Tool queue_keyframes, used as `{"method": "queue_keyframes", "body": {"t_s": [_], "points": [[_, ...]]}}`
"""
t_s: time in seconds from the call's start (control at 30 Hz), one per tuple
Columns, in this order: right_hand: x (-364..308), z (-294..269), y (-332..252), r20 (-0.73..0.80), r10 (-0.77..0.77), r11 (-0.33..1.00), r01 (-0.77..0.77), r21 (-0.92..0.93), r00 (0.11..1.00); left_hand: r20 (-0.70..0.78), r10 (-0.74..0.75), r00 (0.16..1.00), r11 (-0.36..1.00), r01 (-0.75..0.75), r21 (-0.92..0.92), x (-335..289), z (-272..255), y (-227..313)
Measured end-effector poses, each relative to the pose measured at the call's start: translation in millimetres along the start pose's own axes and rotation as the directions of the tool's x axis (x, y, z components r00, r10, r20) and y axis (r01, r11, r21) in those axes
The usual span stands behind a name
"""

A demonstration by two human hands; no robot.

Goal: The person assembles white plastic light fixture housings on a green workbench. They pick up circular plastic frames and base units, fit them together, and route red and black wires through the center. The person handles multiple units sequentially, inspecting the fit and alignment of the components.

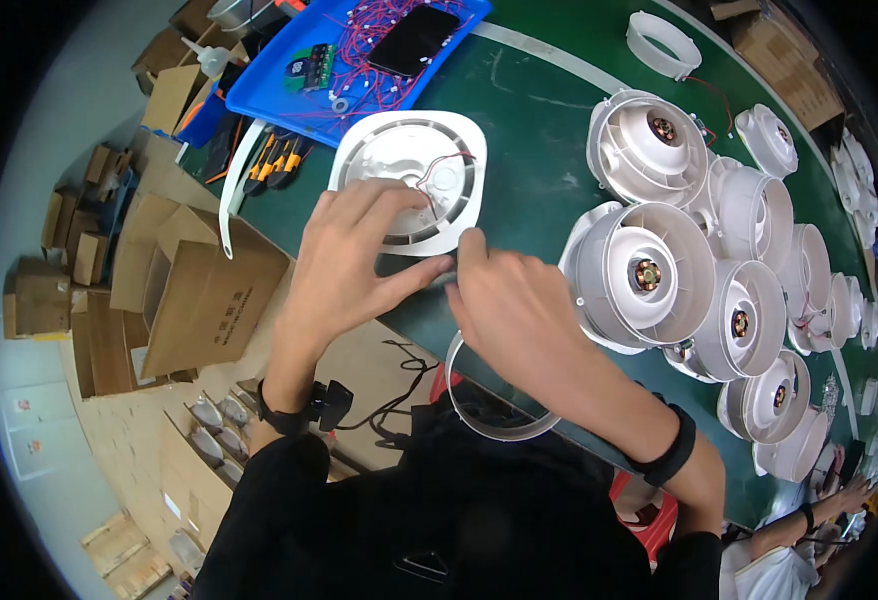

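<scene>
The white housing [364, 150] lies on the green counter [534, 140], in front of the person and just below the blue tray [271, 88]. It is a shallow, square plate with rounded corners and a raised round rim. A grey, slotted-looking band runs around the inside of its circular recess, and the pale floor carries low moulded round shapes. A thin red and dark wire [449, 157] loops across the recess's right part.

The left hand [344, 265] reaches over the housing's lower left, its bent fingers above the recess near the wire and its thumb spread well away from them, toward the right hand [519, 305]. The right index finger touches or nearly touches the housing's lower right edge, with the thumb below it; whether they pinch anything cannot be told.

Dark printed characters run across one side of the cardboard box [199, 315] at left, which also bears a small white label [140, 362]. A pale angular outline [421, 568] marks the person's black clothing.
</scene>
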State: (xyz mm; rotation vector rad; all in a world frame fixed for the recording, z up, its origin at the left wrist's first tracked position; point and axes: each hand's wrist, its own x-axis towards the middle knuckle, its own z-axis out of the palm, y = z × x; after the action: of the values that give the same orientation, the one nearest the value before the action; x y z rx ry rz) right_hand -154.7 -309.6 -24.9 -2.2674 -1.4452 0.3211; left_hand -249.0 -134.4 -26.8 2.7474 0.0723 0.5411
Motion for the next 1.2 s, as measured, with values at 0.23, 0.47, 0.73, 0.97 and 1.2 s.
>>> {"method": "queue_keyframes", "body": {"t_s": [0.23, 0.47, 0.73, 0.97, 1.2], "points": [[0, -7, 13, -0.063, 0.137, 0.989, -0.133, 0.06, 0.989, 0.015, -0.136, 0.991, 0.99, 0.135, 0.043, 1, 1, -11], [-17, -10, 13, -0.133, -0.092, 0.986, 0.072, -0.149, 0.987, -0.035, -0.193, 0.981, 0.981, 0.194, 0.024, 6, 9, -7], [-25, -15, 9, -0.059, -0.02, 0.972, 0.005, -0.235, 0.998, -0.053, -0.072, 0.996, 0.994, 0.076, 0.079, 8, 16, 5], [-23, -8, 13, 0.027, -0.033, 0.974, 0.038, -0.223, 0.999, -0.046, -0.057, 0.997, 0.995, 0.06, 0.08, 4, 24, 7], [-23, -5, 14, 0.025, -0.051, 0.976, 0.055, -0.21, 0.998, -0.052, -0.112, 0.992, 0.991, 0.116, 0.063, 6, 24, 15]]}}
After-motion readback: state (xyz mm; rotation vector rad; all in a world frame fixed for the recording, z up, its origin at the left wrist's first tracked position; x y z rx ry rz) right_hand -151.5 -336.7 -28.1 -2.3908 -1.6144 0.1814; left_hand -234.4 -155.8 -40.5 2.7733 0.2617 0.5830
